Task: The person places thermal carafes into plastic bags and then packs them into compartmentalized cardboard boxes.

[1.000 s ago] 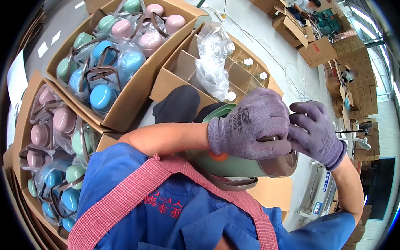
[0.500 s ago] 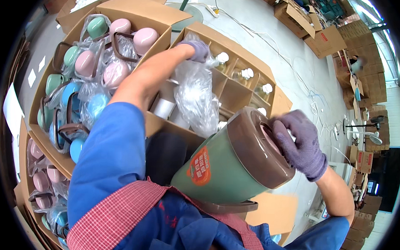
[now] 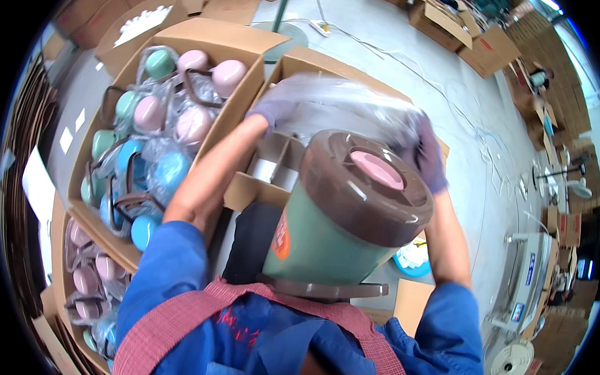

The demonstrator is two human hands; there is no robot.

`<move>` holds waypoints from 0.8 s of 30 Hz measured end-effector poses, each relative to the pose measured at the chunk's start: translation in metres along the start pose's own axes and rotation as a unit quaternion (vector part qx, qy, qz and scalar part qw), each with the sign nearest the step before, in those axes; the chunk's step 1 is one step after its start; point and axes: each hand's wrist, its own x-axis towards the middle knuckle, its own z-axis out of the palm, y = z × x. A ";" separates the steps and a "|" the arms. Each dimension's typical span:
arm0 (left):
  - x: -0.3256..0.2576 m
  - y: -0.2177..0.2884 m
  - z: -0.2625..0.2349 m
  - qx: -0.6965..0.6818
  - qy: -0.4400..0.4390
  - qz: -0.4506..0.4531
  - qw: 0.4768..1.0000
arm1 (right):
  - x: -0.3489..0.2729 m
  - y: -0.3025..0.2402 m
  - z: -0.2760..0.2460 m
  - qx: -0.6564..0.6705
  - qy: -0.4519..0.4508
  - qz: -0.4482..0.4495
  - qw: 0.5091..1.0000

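Observation:
A clear plastic bag (image 3: 356,103), blurred by motion, is stretched between my gloved hands above a divided carton (image 3: 331,64). My left hand (image 3: 276,106) grips one end of it. At the other end my right hand (image 3: 432,156) is closed on the plastic, its fingers partly hidden. Close to my chest stands a green insulated jug (image 3: 331,238), tilted slightly, with no hand on it. Its wide brown lid (image 3: 320,185) has an oval pink button (image 3: 378,170) on top, and a brown handle (image 3: 329,289) hangs on the side toward me. The lid hides part of the carton.
On the left a large carton (image 3: 205,154) holds several bagged pink, green and blue jugs (image 3: 160,63). Another carton with similar jugs (image 3: 85,279) is below it. A power strip with cables (image 3: 319,29) lies on the floor beyond. Right of the jug is a blue basin (image 3: 416,265).
My right hand has left the jug's lid and taken hold of the bag. The bag has risen from the carton and spread between both hands. The jug is more upright.

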 end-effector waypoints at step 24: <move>-0.382 0.035 0.118 0.262 0.145 0.140 0.944 | -0.256 -0.215 0.035 0.209 -0.488 0.119 0.839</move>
